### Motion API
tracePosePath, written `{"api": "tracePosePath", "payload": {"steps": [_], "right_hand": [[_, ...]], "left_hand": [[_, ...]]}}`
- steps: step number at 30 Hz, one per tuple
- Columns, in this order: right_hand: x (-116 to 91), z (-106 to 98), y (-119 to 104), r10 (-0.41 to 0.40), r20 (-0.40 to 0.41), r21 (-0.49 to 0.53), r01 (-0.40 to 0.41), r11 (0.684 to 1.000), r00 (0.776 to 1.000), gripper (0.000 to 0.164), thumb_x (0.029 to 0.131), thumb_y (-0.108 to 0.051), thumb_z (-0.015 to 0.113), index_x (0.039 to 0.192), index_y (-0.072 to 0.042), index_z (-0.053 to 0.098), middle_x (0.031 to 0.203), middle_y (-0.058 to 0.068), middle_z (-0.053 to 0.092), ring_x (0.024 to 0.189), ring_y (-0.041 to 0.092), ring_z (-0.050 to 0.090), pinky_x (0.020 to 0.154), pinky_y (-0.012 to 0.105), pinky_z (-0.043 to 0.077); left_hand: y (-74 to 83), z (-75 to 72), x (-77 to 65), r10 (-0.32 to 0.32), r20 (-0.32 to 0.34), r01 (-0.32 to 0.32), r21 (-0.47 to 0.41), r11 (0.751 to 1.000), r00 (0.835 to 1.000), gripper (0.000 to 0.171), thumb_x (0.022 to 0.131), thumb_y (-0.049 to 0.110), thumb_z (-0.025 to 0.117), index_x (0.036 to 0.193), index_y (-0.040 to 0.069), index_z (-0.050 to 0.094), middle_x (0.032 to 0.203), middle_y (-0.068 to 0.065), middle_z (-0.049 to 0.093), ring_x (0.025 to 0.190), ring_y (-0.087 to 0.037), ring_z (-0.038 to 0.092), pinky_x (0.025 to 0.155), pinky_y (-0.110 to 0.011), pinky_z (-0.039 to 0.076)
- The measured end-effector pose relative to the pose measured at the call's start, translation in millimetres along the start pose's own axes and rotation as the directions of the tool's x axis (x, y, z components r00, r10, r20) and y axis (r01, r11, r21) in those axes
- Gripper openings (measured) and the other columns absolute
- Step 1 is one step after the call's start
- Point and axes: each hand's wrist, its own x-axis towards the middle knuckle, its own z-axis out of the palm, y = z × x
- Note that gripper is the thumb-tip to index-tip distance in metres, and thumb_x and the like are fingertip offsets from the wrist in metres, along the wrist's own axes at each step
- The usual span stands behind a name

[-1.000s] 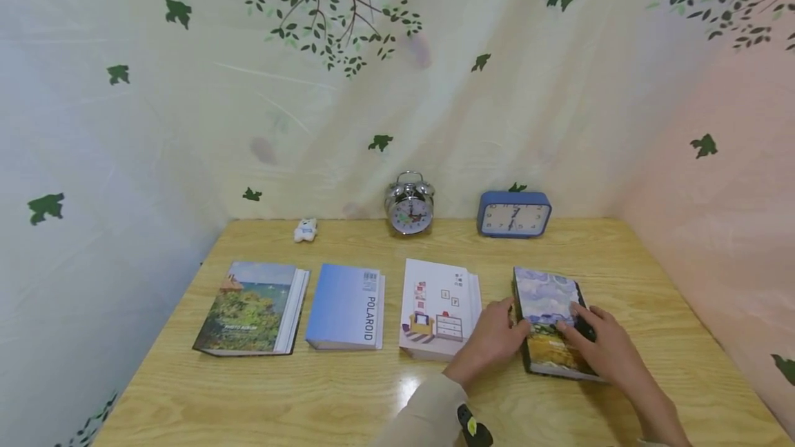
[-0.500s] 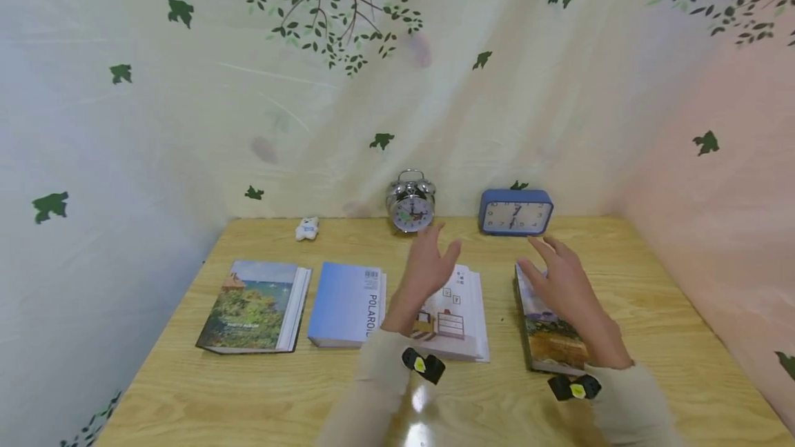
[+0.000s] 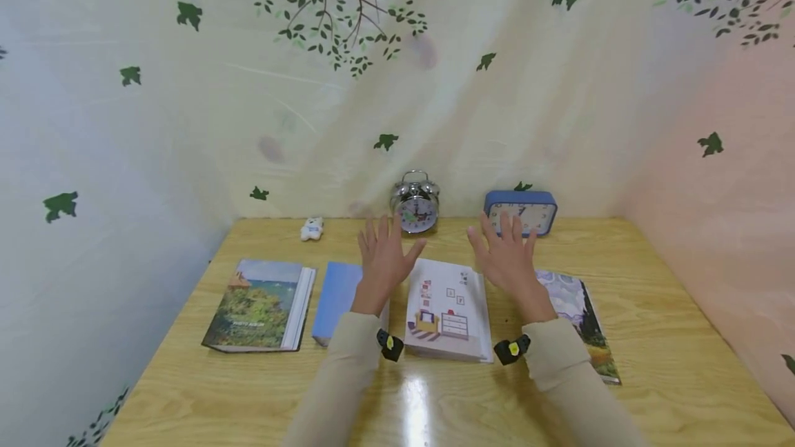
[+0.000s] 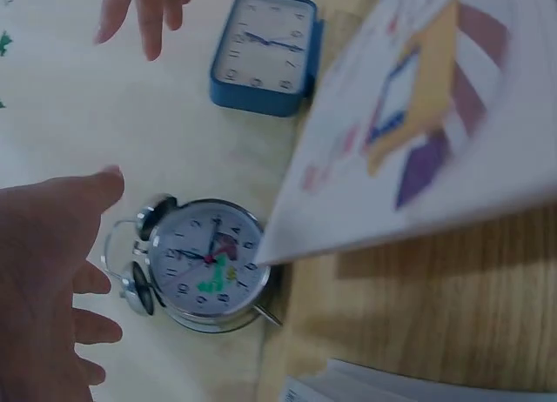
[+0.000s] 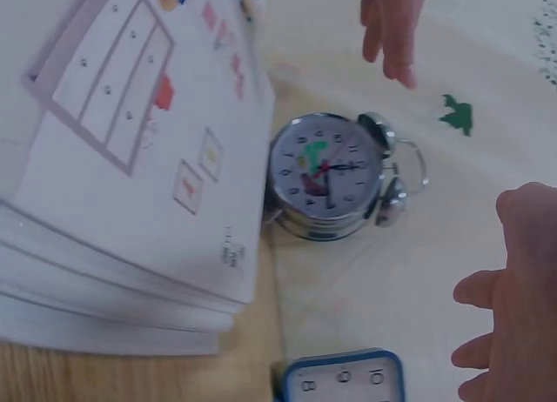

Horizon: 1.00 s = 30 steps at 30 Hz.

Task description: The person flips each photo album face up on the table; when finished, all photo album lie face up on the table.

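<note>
My left hand (image 3: pixel 381 261) is held up with its fingers spread, over the gap between a blue Polaroid album (image 3: pixel 335 295) and a white album (image 3: pixel 444 309) with a room drawing. Nothing is in it. To its right, my right hand (image 3: pixel 506 261) also has its fingers spread and holds nothing. It is between the white album and a painted-landscape album (image 3: pixel 568 299), which my right forearm partly hides. Both wrist views show the hands apart from the things around them. At the far left lies another photo album (image 3: pixel 257 309) with a seaside garden cover.
Along the table's back edge stand a silver twin-bell alarm clock (image 3: pixel 416 207), a blue rectangular clock (image 3: pixel 520 211) and a small white bear figure (image 3: pixel 312 228). Behind them hangs a pale curtain (image 3: pixel 310 123) with leaf prints. The wooden table (image 3: pixel 671 336) continues right of the albums.
Both hands have come off the painted-landscape album, risen and moved left. The left hand has swung past the white album toward the blue one. The fingers are now spread.
</note>
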Motion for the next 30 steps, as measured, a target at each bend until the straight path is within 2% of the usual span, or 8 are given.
{"api": "tracePosePath", "payload": {"steps": [3, 7, 13, 22, 30], "right_hand": [[5.7, 11.0, -0.3, 0.028, 0.008, -0.041, -0.027, 0.999, 1.000, 0.080, 0.094, -0.069, 0.011, 0.155, -0.017, 0.012, 0.159, 0.020, -0.009, 0.143, 0.039, -0.021, 0.106, 0.066, -0.022], [11.0, 19.4, 1.8, 0.055, 0.010, -0.074, -0.054, 0.996, 0.998, 0.082, 0.092, -0.072, 0.011, 0.155, -0.018, 0.011, 0.159, 0.019, -0.010, 0.142, 0.038, -0.024, 0.104, 0.065, -0.026], [13.7, 24.5, 3.3, 0.070, 0.021, -0.067, -0.068, 0.995, 0.997, 0.084, 0.091, -0.074, 0.013, 0.155, -0.020, 0.010, 0.160, 0.019, -0.008, 0.143, 0.039, -0.023, 0.103, 0.067, -0.025], [16.7, 25.0, 3.4, 0.079, 0.029, -0.074, -0.077, 0.994, 0.996, 0.087, 0.089, -0.077, 0.013, 0.155, -0.021, 0.009, 0.160, 0.019, -0.007, 0.143, 0.041, -0.022, 0.102, 0.068, -0.025], [14.0, 24.2, 8.5, 0.092, 0.042, -0.092, -0.088, 0.992, 0.995, 0.087, 0.089, -0.077, 0.015, 0.155, -0.023, 0.007, 0.160, 0.019, -0.008, 0.142, 0.043, -0.022, 0.101, 0.071, -0.022]], "left_hand": [[-4.5, 6.2, 2.3, -0.027, 0.032, 0.025, 0.048, 0.999, 0.999, 0.086, 0.089, 0.071, 0.038, 0.155, 0.020, 0.017, 0.160, -0.014, 0.013, 0.146, -0.039, -0.009, 0.115, -0.061, -0.005], [-9.7, 10.2, 5.3, -0.038, 0.046, 0.034, 0.088, 0.996, 0.998, 0.090, 0.086, 0.078, 0.032, 0.155, 0.023, 0.013, 0.161, -0.013, 0.009, 0.146, -0.038, -0.014, 0.113, -0.064, -0.008], [-15.5, 12.0, 7.4, -0.044, 0.055, 0.039, 0.088, 0.995, 0.997, 0.091, 0.085, 0.079, 0.032, 0.155, 0.024, 0.015, 0.161, -0.010, 0.006, 0.145, -0.037, -0.017, 0.112, -0.065, -0.010], [-19.6, 14.3, 8.7, -0.029, 0.026, 0.026, 0.098, 0.995, 0.999, 0.090, 0.084, 0.079, 0.034, 0.154, 0.024, 0.019, 0.161, -0.010, 0.008, 0.146, -0.037, -0.014, 0.112, -0.066, -0.009], [-22.2, 20.2, 7.2, -0.035, 0.043, 0.031, 0.097, 0.995, 0.998, 0.091, 0.084, 0.081, 0.032, 0.155, 0.025, 0.018, 0.161, -0.010, 0.003, 0.145, -0.037, -0.015, 0.111, -0.066, -0.009]]}}
